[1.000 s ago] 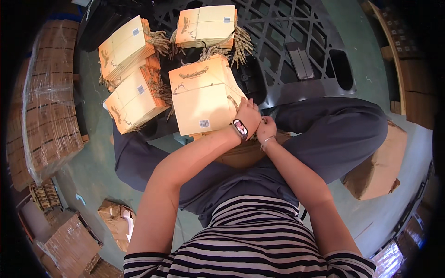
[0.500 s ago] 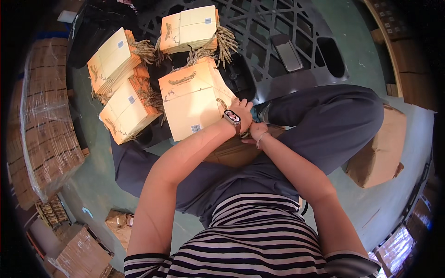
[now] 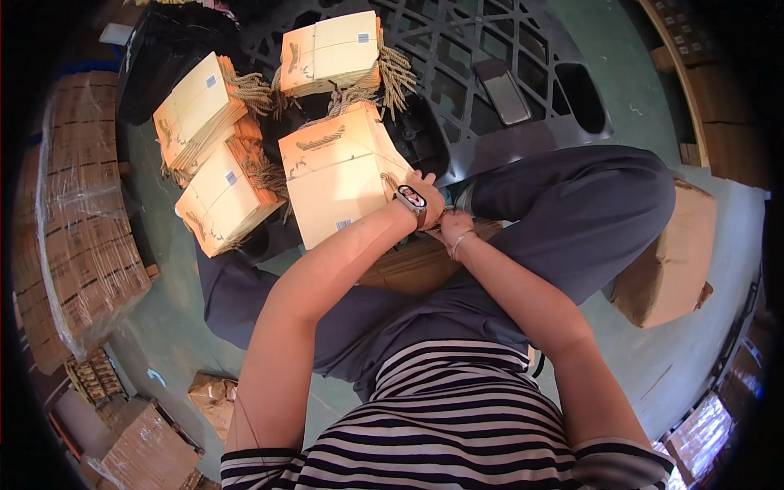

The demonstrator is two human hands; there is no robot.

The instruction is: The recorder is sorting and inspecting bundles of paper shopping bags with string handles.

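Note:
A stack of cream and orange paper bags (image 3: 335,192) with twisted rope handles lies in front of me, tilted on the black pallet's near edge. My left hand (image 3: 426,196), with a watch at the wrist, is curled at the stack's right edge beside a loop of rope handle (image 3: 389,184). What its fingers hold is hidden. Just below and to the right, close against it, is my right hand (image 3: 457,225), a thin bracelet on its wrist. Its fingers are closed at the stack's side, where bits of rope handle show; their tips are mostly hidden.
More bundled bags lie at the far side (image 3: 331,49), upper left (image 3: 192,106) and left (image 3: 229,196). A dark phone-like slab (image 3: 504,91) rests on the black pallet (image 3: 539,135). Brown cardboard (image 3: 408,263) sits under my hands. A carton (image 3: 665,253) stands right; wrapped cartons (image 3: 86,212) stand left.
My left wrist has turned slightly and shifted a little right. The right hand has risen a little and its fingers have drawn in. The bag stack stays nearly in place.

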